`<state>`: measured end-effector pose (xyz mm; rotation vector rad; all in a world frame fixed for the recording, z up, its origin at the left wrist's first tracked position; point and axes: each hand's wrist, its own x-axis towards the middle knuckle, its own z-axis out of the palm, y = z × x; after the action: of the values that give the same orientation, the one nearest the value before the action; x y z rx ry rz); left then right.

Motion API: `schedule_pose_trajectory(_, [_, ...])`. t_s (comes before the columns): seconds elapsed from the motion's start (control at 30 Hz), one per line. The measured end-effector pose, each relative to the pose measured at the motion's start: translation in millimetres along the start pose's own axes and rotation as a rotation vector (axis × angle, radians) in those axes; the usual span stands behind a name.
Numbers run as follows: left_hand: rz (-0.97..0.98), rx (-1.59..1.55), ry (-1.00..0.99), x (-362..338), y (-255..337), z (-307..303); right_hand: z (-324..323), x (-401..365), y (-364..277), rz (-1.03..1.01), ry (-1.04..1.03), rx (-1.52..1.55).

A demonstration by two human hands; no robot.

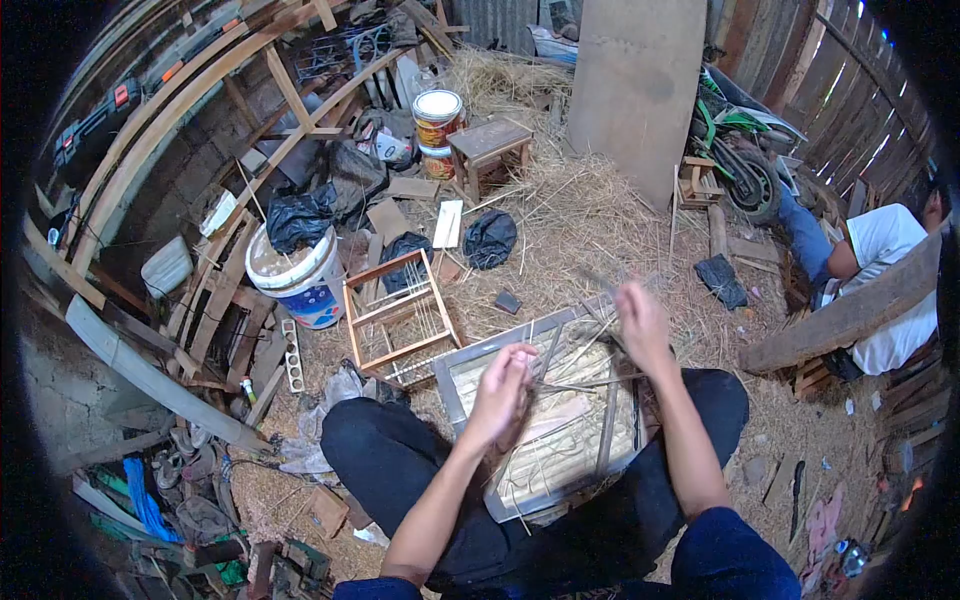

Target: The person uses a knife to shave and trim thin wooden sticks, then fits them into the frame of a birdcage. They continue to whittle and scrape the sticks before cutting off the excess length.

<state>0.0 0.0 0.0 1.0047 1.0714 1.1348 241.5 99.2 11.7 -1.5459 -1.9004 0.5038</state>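
Observation:
Over the left part of a framed panel (462, 372) on my lap is my left hand (500, 392), its fingers curled together. Its fingertips face right, close to some thin dark strips. Above the panel's upper right corner, my right hand (643, 325) is closed and slightly blurred. A thin dark smear (600, 281) runs left from its fingers; I cannot tell what it is. Pale split bamboo-like slats (560, 440) fill the grey frame. Several thin sticks lie across them, along with a darker strip (607, 425) near the right side.
A small wooden frame with rods (402, 315) stands beyond my left knee, beside a white bucket (295, 275). Farther off are a wooden stool (490, 142) and stacked paint cans (438, 125). At right, a person in a white shirt (885, 245) sits behind a beam (840, 318), near a green motorbike (735, 150).

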Motion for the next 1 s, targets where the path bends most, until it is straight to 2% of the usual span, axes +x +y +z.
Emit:
schedule_pose_trajectory(0.03, [-0.010, -0.132, -0.004, 3.9, 0.2, -1.9, 6.4, -8.0, -0.9, -0.113, 0.035, -0.062])
schedule_pose_trajectory(0.07, [-0.017, -0.231, -0.002, 3.7, 0.5, -2.3, 11.5, -12.6, -1.9, -0.164, -0.015, -0.026])
schedule_pose_trajectory(0.1, [-0.045, -0.147, 0.024, -4.7, 11.1, -31.9, 50.3, -16.8, -24.2, -0.225, 0.012, 0.072])
schedule_pose_trajectory(0.17, [-0.060, -0.162, 0.037, -4.6, 3.8, -23.9, 43.8, -13.8, -38.5, -0.281, -0.062, 0.050])
schedule_pose_trajectory(0.3, [-0.041, -0.306, 0.000, 4.0, -12.1, -10.2, 49.3, -16.8, -47.3, -0.417, -0.069, 0.143])
schedule_pose_trajectory(0.47, [-0.122, -0.154, 0.073, 6.9, -14.1, 7.7, 46.8, -20.0, -53.8, -0.541, -0.164, 0.121])
schedule_pose_trajectory(0.6, [-0.109, -0.165, 0.092, 6.3, -9.2, 9.3, 55.2, -19.7, -54.0, -0.561, -0.187, 0.168])
schedule_pose_trajectory(0.8, [0.112, 0.164, 0.149, 7.4, -24.8, 3.1, 50.3, -19.2, -50.2, -0.569, -0.209, 0.127])
schedule_pose_trajectory(0.9, [0.039, 0.166, 0.106, 7.8, -28.0, -1.1, 49.3, -19.7, -49.8, -0.567, -0.182, 0.131])
schedule_pose_trajectory(1.0, [0.076, 0.112, 0.069, 8.5, -22.4, 1.6, 48.3, -19.4, -49.5, -0.569, -0.163, 0.144])
